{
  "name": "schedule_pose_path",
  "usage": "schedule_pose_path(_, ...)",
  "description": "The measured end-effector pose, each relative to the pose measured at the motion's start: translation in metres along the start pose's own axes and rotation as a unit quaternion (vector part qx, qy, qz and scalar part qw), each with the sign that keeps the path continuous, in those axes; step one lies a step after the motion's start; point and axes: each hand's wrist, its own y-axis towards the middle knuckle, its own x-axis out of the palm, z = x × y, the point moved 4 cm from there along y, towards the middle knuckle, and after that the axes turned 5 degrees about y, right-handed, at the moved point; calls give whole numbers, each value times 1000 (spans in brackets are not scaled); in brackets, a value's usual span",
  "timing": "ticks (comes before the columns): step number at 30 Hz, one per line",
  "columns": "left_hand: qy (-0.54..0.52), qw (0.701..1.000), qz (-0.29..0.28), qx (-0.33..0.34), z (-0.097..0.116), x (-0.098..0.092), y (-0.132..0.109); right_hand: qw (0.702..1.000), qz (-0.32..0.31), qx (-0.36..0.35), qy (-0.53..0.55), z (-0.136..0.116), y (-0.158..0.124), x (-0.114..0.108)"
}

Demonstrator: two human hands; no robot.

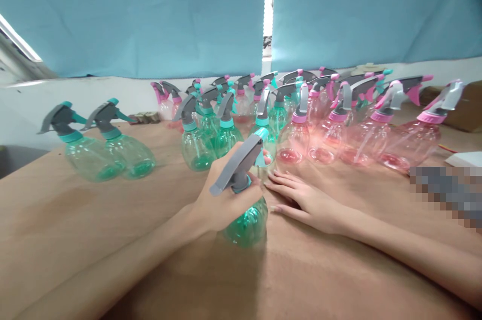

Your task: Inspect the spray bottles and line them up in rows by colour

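Observation:
My left hand [229,184] is wrapped round the neck of a green spray bottle [246,224] with a grey and turquoise trigger head. The bottle stands near upright in front of me, its head tilted up to the right, and some fingers are hidden behind it. Just to the right, my right hand [301,197] lies flat on the wooden table [320,270] with its fingers stretched out and nothing in them. Beyond the hands is a row of standing bottles, among them a green spray bottle [198,149] and a pink spray bottle [291,141].
Two more green spray bottles [130,156] stand at the left. Several pink and green ones fill the back of the table. A cardboard box [467,106] is at the far right, near a white object [465,159]. Blue sheeting [150,18] covers the wall behind.

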Motion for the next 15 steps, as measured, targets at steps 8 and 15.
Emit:
schedule_pose_path(8,-39,999,9,-3,7,-1,0,1000,-7,1,-4,-2,1,0)
schedule_pose_path(15,-52,999,-8,-9,1,-2,2,1000,-1,-5,3,-1,0,0)
